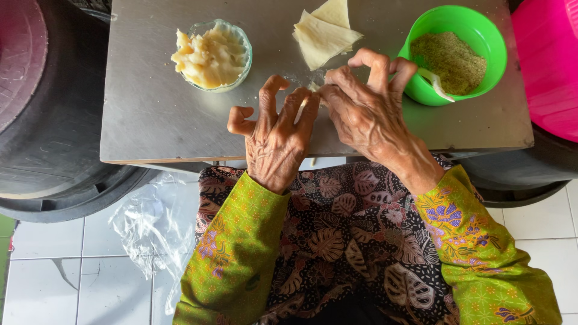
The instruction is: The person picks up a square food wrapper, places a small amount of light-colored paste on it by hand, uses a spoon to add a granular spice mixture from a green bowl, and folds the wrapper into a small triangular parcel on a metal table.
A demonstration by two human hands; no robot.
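Grey metal table point(156, 120) over white floor tiles. Small pale wrapper piece point(314, 88) sits near the table's front edge — pinched between the fingertips of the left hand point(274, 141) and right hand point(367, 111), mostly hidden. Behind: stacked wrappers point(322, 33), glass bowl point(212, 54) of yellow filling, green bowl point(454, 54) of crumbs — clear plastic bag point(153, 225) below.

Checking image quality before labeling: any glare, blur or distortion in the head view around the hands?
Head view: soft daylight, sharp focus on left hand and right hand; mild sheen on the metal table, no blown highlights; faint shadows under the fingers; the small pale piece pinched between the fingertips is mostly hidden; wide-angle bending at the black tub and frame edges.
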